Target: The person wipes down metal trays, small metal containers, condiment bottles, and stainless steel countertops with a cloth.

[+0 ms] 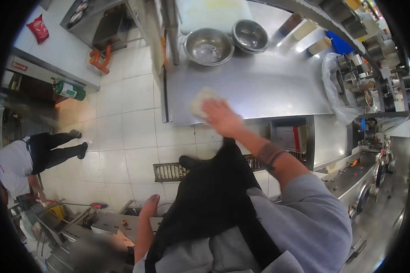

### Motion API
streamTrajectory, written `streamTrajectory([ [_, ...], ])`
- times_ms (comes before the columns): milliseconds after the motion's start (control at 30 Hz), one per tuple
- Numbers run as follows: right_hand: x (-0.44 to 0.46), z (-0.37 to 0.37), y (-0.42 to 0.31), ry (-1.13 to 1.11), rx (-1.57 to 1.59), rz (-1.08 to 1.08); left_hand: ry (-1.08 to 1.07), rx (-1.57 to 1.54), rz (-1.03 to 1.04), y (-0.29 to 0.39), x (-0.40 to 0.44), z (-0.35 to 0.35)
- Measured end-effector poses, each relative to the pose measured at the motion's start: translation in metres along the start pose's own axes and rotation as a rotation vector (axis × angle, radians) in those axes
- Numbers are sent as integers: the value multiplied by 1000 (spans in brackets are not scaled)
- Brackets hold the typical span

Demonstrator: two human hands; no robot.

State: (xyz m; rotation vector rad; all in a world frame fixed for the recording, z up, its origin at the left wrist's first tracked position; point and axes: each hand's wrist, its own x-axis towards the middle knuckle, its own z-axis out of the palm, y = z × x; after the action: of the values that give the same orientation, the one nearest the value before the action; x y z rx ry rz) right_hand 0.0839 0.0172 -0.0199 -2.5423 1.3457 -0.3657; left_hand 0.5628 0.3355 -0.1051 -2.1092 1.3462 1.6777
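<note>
My right hand (221,117) presses down on a pale cloth (202,101), fingers over its right part. The cloth lies bunched on the stainless steel counter (269,88), close to its front left corner. Beyond the cloth, a wide metal bowl (209,47) stands on the same counter. A second, smaller metal bowl (250,36) is just right of it. Down by my left side hangs my left hand (150,204), away from the counter. Its fingers are mostly hidden, and I see nothing held in it.
A white cutting board (214,13) lies behind the bowls. Several bottles (305,29) stand along the counter's back right. A plastic bag (335,88) wraps metalware at the right end. A floor drain grate (171,172) is below. Another person (20,159) is at far left.
</note>
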Motion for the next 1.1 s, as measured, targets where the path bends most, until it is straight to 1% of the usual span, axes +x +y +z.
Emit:
streamTrajectory([
  [33,-21,-28,11,-128,47,86,0,-62,-87,-1,-4,-14],
  [67,-54,-16,44,16,43,159,6,-70,-88,-10,-6,-19],
  [100,-73,-32,56,41,-14,337,67,-82,-59,-19,-4,-23],
  [133,-89,-35,81,137,-168,388,126,-90,-32,-28,-3,-25],
  [167,-96,-33,107,207,-163,551,186,-99,-3,-34,0,-28],
  [200,-89,-10,125,346,-374,643,192,-98,-1,-34,-2,-33],
  [233,-65,-4,121,349,-371,652,147,-52,3,-28,-9,-38],
  [267,-33,9,116,374,-389,720,101,-2,10,-20,-11,-46],
  [300,1,22,103,400,-408,787,101,10,16,-10,-7,-55],
  [367,76,4,28,337,-161,582,-16,80,-2,5,6,-76],
  [400,104,29,5,318,-261,514,-11,164,79,13,18,-90],
  [433,124,50,-23,310,-332,405,-21,174,79,24,26,-109],
  [467,136,44,-55,227,-245,359,21,159,114,42,32,-132],
  [500,135,30,-77,96,-131,279,64,144,151,58,37,-157],
  [533,112,28,-75,38,-47,244,152,46,212,70,38,-188],
  [567,104,28,-67,-24,46,200,247,-54,262,74,42,-236],
  [600,103,25,-68,-32,42,269,318,-66,258,71,41,-260],
  [633,112,24,-71,-36,39,336,332,-65,253,54,47,-279],
  [667,127,28,-74,-27,42,325,373,-117,187,24,58,-293],
  [700,139,33,-78,22,-22,426,409,-169,121,-6,66,-302],
  [733,151,38,-82,66,-90,529,413,-158,73,-29,68,-306],
  [767,164,43,-85,63,-93,522,415,-151,24,-51,67,-303],
  [833,192,55,-87,123,-151,646,104,-9,-243,-100,68,-298],
  [900,207,57,-89,144,-140,663,-78,468,134,-162,64,-272],
  [933,208,57,-88,127,-138,666,-132,560,217,-170,59,-266],
  [967,208,57,-88,108,-136,670,-119,457,119,-165,59,-266],
  [1033,210,55,-89,144,-137,657,-75,277,-36,-148,66,-268],
  [1100,215,52,-93,152,-49,716,-14,183,-85,-128,85,-280],
])
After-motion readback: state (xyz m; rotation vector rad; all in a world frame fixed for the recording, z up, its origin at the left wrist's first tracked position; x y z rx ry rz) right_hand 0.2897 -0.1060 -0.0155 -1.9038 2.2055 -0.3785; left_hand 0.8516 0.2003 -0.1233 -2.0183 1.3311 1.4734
